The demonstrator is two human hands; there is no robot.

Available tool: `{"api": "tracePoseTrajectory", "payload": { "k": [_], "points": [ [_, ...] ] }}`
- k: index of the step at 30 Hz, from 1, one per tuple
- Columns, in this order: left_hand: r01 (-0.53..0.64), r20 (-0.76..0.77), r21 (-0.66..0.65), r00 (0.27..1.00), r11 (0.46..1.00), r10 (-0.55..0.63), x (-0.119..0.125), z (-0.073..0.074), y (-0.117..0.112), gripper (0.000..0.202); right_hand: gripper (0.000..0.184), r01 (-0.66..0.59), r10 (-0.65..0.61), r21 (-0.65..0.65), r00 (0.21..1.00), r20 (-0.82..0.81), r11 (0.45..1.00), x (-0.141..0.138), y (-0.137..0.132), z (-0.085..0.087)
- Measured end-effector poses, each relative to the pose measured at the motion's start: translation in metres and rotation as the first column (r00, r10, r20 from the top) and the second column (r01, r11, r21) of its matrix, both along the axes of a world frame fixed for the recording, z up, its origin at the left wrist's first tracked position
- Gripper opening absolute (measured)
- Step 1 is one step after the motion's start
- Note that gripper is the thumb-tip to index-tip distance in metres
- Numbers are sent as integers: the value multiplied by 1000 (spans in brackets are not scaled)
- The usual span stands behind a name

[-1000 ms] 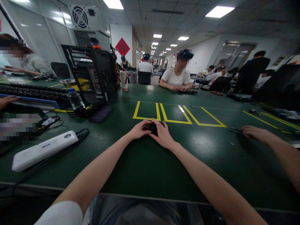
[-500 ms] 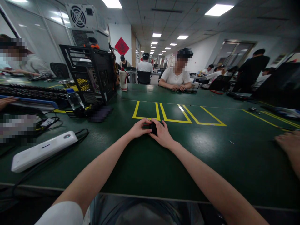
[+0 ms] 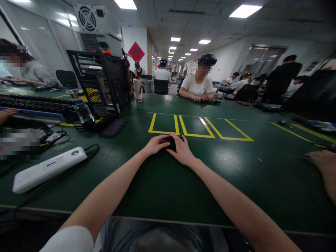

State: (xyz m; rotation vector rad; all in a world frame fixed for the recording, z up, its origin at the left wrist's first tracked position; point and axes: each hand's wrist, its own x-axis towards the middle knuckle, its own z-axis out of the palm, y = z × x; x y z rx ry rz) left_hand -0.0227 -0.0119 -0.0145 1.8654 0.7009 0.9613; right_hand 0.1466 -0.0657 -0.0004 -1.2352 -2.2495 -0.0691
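Both hands meet over the green table, just below the yellow tape outlines (image 3: 181,126). Between them is a small black object (image 3: 172,142), mostly covered by fingers, so its kind does not show. My right hand (image 3: 183,151) curls round its right side, thumb low and fingers over the top. From the left, my left hand (image 3: 155,145) has its fingers and thumb closed about the object's other side. The green table (image 3: 162,189) lies bare beneath my forearms.
On the left lie a white power strip (image 3: 49,169) with a black cable, a water bottle (image 3: 83,111) and an opened computer case (image 3: 105,84). A white cup (image 3: 138,89) stands behind. Another person's hand (image 3: 325,164) rests at the right edge; a person (image 3: 198,84) sits opposite.
My left thumb has shifted up slightly on the black object. My right hand stays almost still. The other person's hand at the right edge has moved slightly.
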Motion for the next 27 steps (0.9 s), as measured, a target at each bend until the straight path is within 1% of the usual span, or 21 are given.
{"api": "tracePoseTrajectory", "payload": {
  "k": [5, 8, 10, 14, 16, 20, 23, 25, 27],
  "points": [
    [27, 31, 79, 999, 997, -30, -3, 0, -1, 42, 60, -2, 2, 5, 1000, -9, 1000, 1, 2, -3],
    [9, 39, 90, 999, 996, -13, -3, 2, -4, 40, 61, -3, 3, 3, 1000, -11, 1000, 1, 2, -2],
    [3, 49, 72, 999, 997, -6, -3, 2, -5, 38, 61, -3, 3, 2, 1000, -11, 1000, 1, 1, -2],
    [60, 83, 9, 995, 998, -61, -2, 3, -6, 36, 60, -4, 4, 9, 1000, -11, 1000, 0, 0, -1],
    [74, 93, -37, 993, 997, -70, -2, 6, -7, 33, 60, -5, 5, 12, 1000, -7, 1000, 0, 0, -1],
    [34, 121, -119, 992, 992, -20, 1, 10, -9, 21, 60, -7, 7, 13, 1000, 0, 1000, 1, 1, -1],
    [17, 138, -94, 990, 995, -4, 2, 11, -10, 16, 59, -5, 5, 12, 1000, 2, 1000, 1, 1, -1],
    [17, 147, -69, 989, 998, -6, 2, 13, -11, 21, 60, -5, 5, 12, 1000, 1, 1000, 0, 1, -1],
    [25, 148, -51, 989, 998, -18, 1, 14, -12, 33, 60, -4, 4, 16, 1000, -4, 1000, 0, 1, -1]
  ]
}}
